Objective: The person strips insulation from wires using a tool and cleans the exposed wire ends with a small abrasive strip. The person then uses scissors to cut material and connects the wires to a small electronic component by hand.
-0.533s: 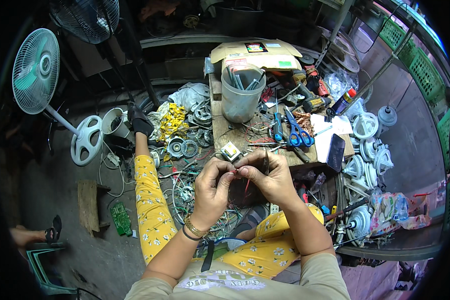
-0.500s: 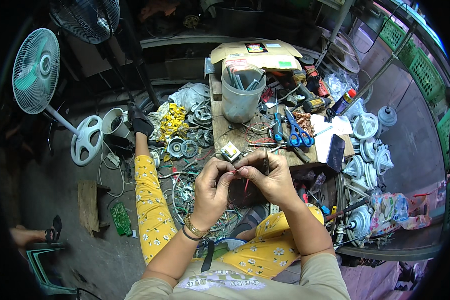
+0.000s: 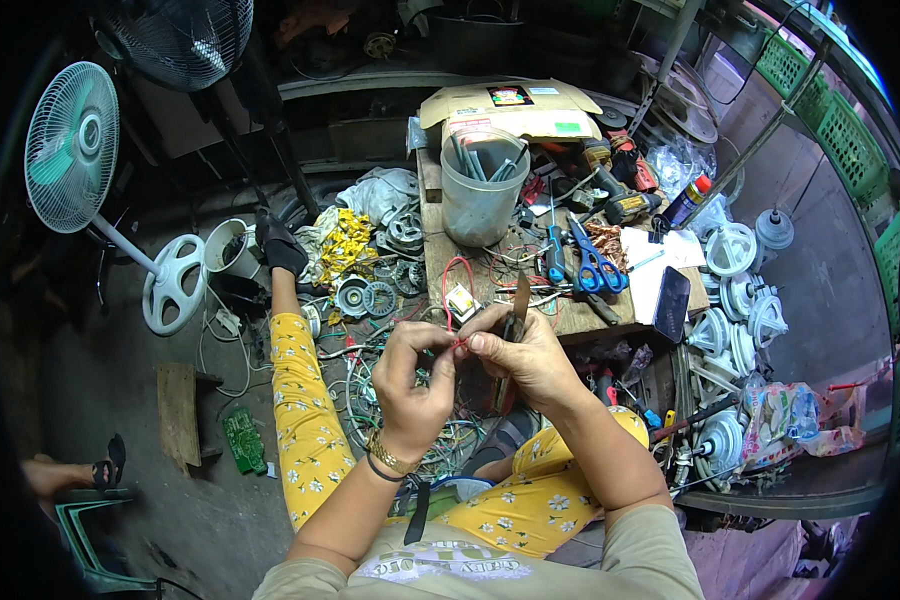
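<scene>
My left hand [image 3: 415,375] is closed, thumb and fingertips pinching a thin red wire [image 3: 457,268] that loops up above the knuckles. Opposite it, my right hand [image 3: 535,362] pinches the same wire, so the fingertips of both hands almost meet. Tucked in the right hand is a knife [image 3: 521,297], its brownish blade pointing up past the fingers. Just beyond the hands, a small boxy part with a white and yellow top [image 3: 460,302] sits at the edge of the wooden table [image 3: 580,318]. The wire's pinched end is hidden by the fingers.
A cloudy plastic bucket [image 3: 482,212] stands on the table beside blue-handled scissors [image 3: 598,268], a screwdriver [image 3: 555,250] and a phone [image 3: 672,302]. Tangled wires [image 3: 365,385] cover the floor between my legs. Fan parts [image 3: 735,335] are heaped at right; a standing fan [image 3: 72,145] is at left.
The red wire now arcs up above my hands. The knife blade in my right hand has turned and shows more fully. My left hand has shifted slightly left.
</scene>
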